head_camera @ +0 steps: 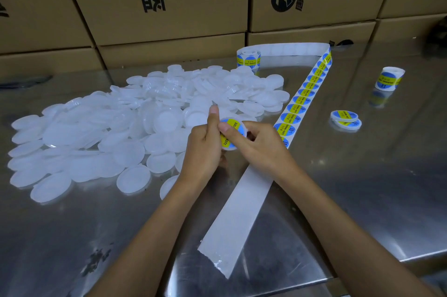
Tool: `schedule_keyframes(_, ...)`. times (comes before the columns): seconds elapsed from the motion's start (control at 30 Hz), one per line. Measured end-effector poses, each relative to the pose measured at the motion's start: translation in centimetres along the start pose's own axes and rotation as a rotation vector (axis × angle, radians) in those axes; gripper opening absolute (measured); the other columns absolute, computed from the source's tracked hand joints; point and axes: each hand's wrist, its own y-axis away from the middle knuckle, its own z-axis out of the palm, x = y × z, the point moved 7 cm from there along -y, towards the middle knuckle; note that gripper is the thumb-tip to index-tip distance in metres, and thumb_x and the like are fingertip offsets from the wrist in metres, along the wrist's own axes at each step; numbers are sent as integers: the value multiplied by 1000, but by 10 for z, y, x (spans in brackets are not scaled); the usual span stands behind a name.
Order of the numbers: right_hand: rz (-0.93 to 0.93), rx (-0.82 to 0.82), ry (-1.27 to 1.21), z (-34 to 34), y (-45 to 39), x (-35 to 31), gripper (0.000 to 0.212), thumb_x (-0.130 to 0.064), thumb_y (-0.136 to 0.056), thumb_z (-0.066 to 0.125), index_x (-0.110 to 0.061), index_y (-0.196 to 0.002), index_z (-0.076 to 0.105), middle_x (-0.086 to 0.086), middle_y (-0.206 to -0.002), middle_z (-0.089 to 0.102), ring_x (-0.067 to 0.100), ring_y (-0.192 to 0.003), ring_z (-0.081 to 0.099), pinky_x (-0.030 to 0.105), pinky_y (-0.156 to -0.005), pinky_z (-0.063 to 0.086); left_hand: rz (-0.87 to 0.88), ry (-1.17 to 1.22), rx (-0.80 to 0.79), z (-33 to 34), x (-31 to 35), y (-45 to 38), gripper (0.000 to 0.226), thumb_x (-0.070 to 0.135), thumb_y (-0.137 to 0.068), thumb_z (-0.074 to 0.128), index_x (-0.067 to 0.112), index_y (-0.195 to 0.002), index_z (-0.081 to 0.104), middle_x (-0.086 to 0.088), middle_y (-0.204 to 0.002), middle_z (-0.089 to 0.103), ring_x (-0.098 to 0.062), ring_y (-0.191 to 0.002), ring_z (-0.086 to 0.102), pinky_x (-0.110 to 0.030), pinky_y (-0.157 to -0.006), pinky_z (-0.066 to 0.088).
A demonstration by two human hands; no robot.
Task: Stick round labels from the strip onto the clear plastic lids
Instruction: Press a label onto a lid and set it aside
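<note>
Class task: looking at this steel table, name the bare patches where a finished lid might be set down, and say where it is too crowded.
Bare steel lies right of the label strip, around the two labelled lids and short of the spare roll. More lies near the front left edge, below the lid pile. The pile crowds the left and centre; both hands fill the middle.

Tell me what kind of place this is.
Probably a small packing workshop or factory: stacked cartons behind a steel table, a heap of lids, and a label strip.
</note>
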Motion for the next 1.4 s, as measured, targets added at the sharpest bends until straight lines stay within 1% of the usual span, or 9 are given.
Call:
schedule_keyframes(0.2,-48,68,174,-7,2,-1,63,-61,-93,49,-13,-56,35,-7,-49,25,10,-50,27,32,-53,25,55,-54,-57,3,5,2,67,57,-104,32,30,-49,59,8,-43,48,-5,-41,44,-18,-44,35)
schedule_keyframes(0.3,-79,123,177,-10,1,-3,58,-47,-101,46,-19,-55,27,-6,-45,26,11,-48,28,28,-51,23,76,-13,-147,9,5,4,51,52,-103,43,31,-63,66,10,-48,46,-12,-50,46,-21,-48,44)
schedule_keyframes(0.43,-18,177,13,-18,-4,1,59,-40,-106,39,-21,-50,29,-9,-41,30,8,-46,31,29,-52,28,66,114,-264,20,6,4,40,41,-100,57,1,-104,59,2,-57,44,-20,-53,48,-33,-58,57)
schedule_keyframes(0.57,49,55,15,-10,-2,6,66,-45,-107,30,-3,-65,58,10,-59,64,20,-62,60,41,-71,47,68,122,-341,27,5,4,30,28,-107,47,0,-115,46,3,-59,42,-13,-50,45,-38,-65,57)
schedule_keyframes(0.67,50,104,43,-14,-3,8,62,-44,-106,33,4,-78,60,17,-69,65,22,-71,60,34,-74,45,74,151,-385,29,2,4,14,18,-108,44,6,-114,43,1,-65,41,-12,-58,39,-32,-64,53)
schedule_keyframes(0.8,71,99,12,-17,-6,9,52,-40,-106,37,-10,-72,63,-10,-59,60,2,-61,57,14,-59,39,105,168,-355,24,1,2,12,9,-105,48,7,-117,45,3,-65,52,-14,-62,47,-37,-74,55)
schedule_keyframes(0.87,117,87,-60,-18,-7,13,46,-41,-106,38,-22,-69,60,-20,-52,57,-5,-54,54,10,-57,37,111,180,-300,18,1,-1,17,5,-103,52,9,-118,46,0,-66,58,-14,-62,56,-39,-78,57)
schedule_keyframes(1.03,350,280,-535,-48,-13,39,40,-35,-107,38,-8,-94,64,-3,-61,49,9,-46,42,21,-39,32,120,99,-207,9,0,-3,27,8,-98,62,14,-122,50,2,-67,63,-11,-61,62,-24,-64,56)
schedule_keyframes(1.4,572,660,-1207,-121,-10,105,30,-18,-107,34,-4,-93,56,1,-76,47,9,-60,41,18,-52,37,230,-165,-187,19,-1,-4,24,7,-96,61,29,-105,56,-5,-76,63,-17,-67,59,-34,-73,53)
